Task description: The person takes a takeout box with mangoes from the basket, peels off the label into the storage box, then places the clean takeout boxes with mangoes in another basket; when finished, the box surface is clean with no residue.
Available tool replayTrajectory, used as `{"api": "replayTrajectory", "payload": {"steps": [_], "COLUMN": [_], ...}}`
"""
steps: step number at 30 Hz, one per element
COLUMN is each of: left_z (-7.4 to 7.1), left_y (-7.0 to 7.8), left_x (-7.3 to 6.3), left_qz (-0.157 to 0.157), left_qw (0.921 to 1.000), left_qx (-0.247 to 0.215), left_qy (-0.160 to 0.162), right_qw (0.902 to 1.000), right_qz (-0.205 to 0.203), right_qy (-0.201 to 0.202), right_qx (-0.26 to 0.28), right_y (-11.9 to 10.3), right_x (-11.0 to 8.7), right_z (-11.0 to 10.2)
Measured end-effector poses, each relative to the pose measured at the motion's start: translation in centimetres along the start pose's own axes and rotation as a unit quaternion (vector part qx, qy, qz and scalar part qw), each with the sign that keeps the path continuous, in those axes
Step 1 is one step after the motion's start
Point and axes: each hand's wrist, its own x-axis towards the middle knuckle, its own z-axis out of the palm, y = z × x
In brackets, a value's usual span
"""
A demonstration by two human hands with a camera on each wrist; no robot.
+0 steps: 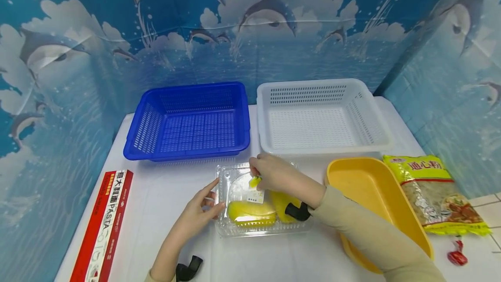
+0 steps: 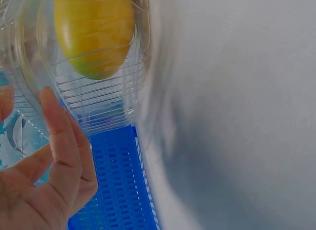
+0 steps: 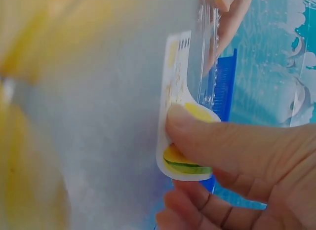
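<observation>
A clear plastic clamshell box (image 1: 231, 229) stands on the white table, with yellow mangoes (image 1: 250, 212) inside. My left hand (image 1: 197, 212) holds the box's left edge, thumb on the near side and fingers along the rim. In the left wrist view, one mango (image 2: 94, 32) shows through the ribbed wall. Over the lid, my right hand (image 1: 275, 173) pinches a white sticker label (image 3: 172, 82) with yellow and green print. The label bends between thumb and fingers; how much of it still sticks to the lid, I cannot tell.
Behind the box stand a blue basket (image 1: 188, 153) and a white basket (image 1: 325, 147). To the right are a yellow tray (image 1: 364, 190), a noodle bag (image 1: 434, 195) and a red wrapped candy (image 1: 457, 256). A red pasta box (image 1: 102, 225) lies at the left.
</observation>
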Motion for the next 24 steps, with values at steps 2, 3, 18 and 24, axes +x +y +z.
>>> {"api": "replayTrajectory", "payload": {"steps": [2,3,18,24], "left_z": [0.0,0.1,0.1,0.0], "left_y": [0.1,0.1,0.3,0.1], "left_x": [0.0,0.0,-0.1,-0.2], "left_qz": [0.000,-0.001,-0.015,-0.017], "left_qw": [1.0000,1.0000,0.9997,0.9998], "left_qx": [0.001,0.003,0.014,0.010], "left_qy": [0.002,0.005,0.013,0.008], "right_qw": [0.9997,0.9994,0.9554,0.9592], "right_qz": [-0.012,-0.019,0.071,0.146], "right_qy": [0.014,0.020,0.172,0.106], "right_qx": [0.014,0.023,0.230,0.217], "right_y": [0.2,0.3,10.4,17.5], "right_x": [-0.1,-0.2,-11.0,-15.3], "right_z": [0.1,0.1,-5.4,-3.4]}}
